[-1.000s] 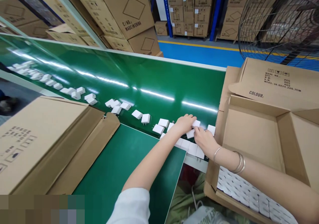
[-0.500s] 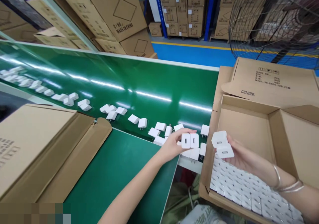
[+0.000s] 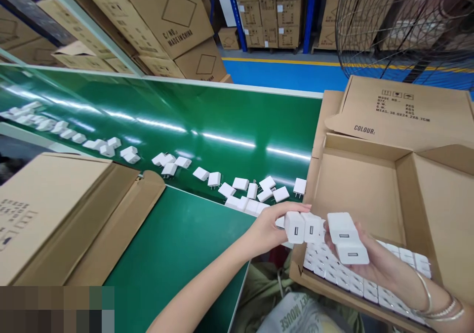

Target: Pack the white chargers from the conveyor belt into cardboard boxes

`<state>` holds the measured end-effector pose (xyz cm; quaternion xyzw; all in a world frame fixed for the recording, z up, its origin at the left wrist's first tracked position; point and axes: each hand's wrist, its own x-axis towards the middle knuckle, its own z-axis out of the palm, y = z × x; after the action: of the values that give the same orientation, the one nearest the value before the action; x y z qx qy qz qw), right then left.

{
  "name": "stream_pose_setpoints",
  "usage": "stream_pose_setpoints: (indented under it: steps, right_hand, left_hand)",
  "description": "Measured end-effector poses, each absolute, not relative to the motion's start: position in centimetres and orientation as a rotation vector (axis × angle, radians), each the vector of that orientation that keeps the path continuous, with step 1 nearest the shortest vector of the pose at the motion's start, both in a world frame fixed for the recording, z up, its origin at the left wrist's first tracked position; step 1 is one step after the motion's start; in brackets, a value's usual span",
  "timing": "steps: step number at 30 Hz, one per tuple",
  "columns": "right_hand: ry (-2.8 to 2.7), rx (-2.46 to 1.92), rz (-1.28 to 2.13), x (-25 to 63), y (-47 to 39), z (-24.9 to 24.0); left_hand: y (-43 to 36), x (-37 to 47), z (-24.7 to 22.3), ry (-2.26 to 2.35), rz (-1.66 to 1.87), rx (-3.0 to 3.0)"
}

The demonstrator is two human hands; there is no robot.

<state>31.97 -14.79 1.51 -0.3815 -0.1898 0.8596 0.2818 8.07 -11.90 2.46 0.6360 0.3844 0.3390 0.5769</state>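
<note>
Head view: holds two white adapters clamped in left hand fingers, another pair clamped in right hand, beside open carton. Apparently at two-handed holding step; calls for even pressure.

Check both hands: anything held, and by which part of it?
Left hand holds two white adapters, a finger across their top edges; right hand holds two others by their sides. Slotted ends are uncovered; other contacts partly hidden.
</note>
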Motion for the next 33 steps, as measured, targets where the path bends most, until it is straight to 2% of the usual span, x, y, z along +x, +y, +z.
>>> stream_pose_setpoints:
  steps: [2, 6, 8, 10, 12, 15, 20, 23, 25, 27, 30, 33]
  right_hand:
    - [-0.833, -1.258, 2.028, 33.7, -13.9, 1.4]
    - [-1.558, -1.798, 1.141, 37.1, -11.6, 0.3]
    - [-1.784, -1.911, 0.884, 37.9, -11.1, -0.6]
    - [-1.953, -1.883, 0.909, 38.1, -11.1, -1.6]
    - [-2.05, -1.731, 1.08, 37.9, -11.3, -2.5]
    - [-2.099, -1.496, 1.281, 37.5, -11.5, -3.2]
    - [-2.175, -1.498, 1.363, 37.4, -10.7, -1.5]
    - [-2.318, -1.517, 1.33, 37.4, -9.6, 0.0]
    - [-2.42, -1.613, 1.069, 36.8, -8.5, 0.9]
    - [-2.506, -1.601, 0.696, 35.2, -7.1, 1.5]
    - [-2.681, -1.36, 0.339, 30.5, -4.6, 1.8]
    - [-3.019, -1.227, 0.135, 24.4, -2.2, 0.6]
  left_hand:
    - [-11.1, 8.9, 4.1, 1.033, 0.633, 1.652]
    - [-9.1, 13.0, 7.0, 1.205, 0.149, 2.098]
    - [-8.4, 16.1, 7.4, 1.251, -0.11, 2.254]
    - [-7.8, 19.2, 6.9, 1.297, -0.36, 2.353]
    - [-7.2, 21.7, 5.6, 1.237, -0.583, 2.425]
    - [-6.1, 23.6, 3.5, 1.088, -0.774, 2.417]
    - [-4.8, 21.8, 3.4, 0.972, -0.781, 2.357]
    - [-4.6, 17.5, 4.7, 0.914, -0.48, 2.395]
    - [-4.5, 13.0, 5.0, 1.017, -0.101, 2.433]
    - [-4.3, 8.1, 4.5, 1.321, 0.043, 2.403]
    - [-4.2, 2.2, 2.2, 1.649, -0.26, 2.285]
    - [-4.0, -0.1, -0.6, 1.67, -0.408, 2.227]
